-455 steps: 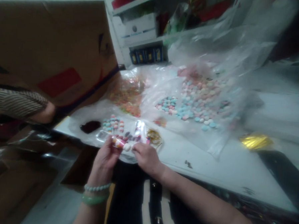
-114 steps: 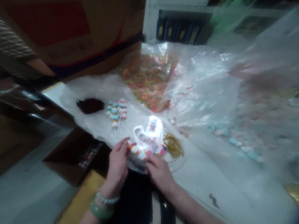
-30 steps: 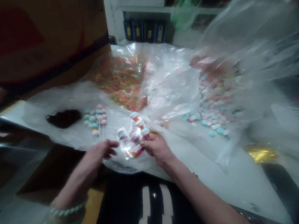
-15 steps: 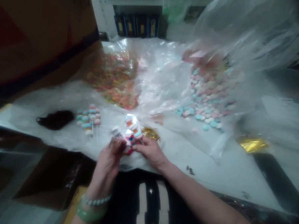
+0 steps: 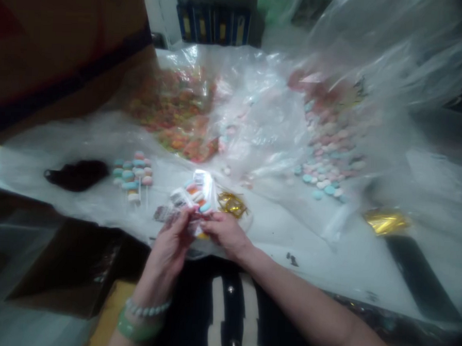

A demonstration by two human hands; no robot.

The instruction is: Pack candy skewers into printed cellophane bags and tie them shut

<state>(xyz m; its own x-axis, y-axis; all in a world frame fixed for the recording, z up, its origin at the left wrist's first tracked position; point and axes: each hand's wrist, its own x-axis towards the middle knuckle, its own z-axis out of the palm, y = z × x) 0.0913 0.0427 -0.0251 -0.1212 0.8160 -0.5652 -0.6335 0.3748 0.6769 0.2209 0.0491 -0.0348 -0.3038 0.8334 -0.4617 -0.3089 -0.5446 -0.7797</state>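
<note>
A white tabletop, partly spread with clear plastic, stands in a dim room. At its near edge the left hand has thumb and fingers closed on a clear wrapper; a second ago it was empty and apart. The right hand, fingers bent in a pinch, holds the candy stick near its lower end. The candy stick has come down among the wrappers, between the hands; blur hides whether it is inside one. Gold ties, mostly covered a second ago, show beside the right hand. Toward the left edge lie finished-looking candy sticks and a black bundle, both unmoved; toward the right edge, gold strips. Gummy sweets and loose marshmallows fill the far side. Beyond the far edge are blue boxes.
</note>
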